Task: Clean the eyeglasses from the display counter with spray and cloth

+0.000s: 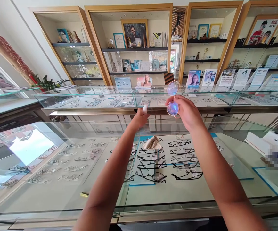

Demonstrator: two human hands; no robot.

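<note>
My right hand (185,109) is closed on a pair of round thin-rimmed eyeglasses (172,108), held up on end so one lens sits above the other. The lenses show a blue-violet reflection. To the left, my left hand (140,118) wraps around a small white bottle (145,108), whose narrow tip points up; most of it is hidden by the fingers. The bottle and the eyeglasses are apart. Below and between my arms, a crumpled pale cloth (152,143) lies on the glass counter (100,205).
Rows of dark-framed eyeglasses (151,175) show beneath the counter glass. A gold-coloured clip-like piece (84,194) lies at the left. A white box (270,142) stands at the right. Across the aisle runs another glass display case (93,102), with standing cards (193,79) on top.
</note>
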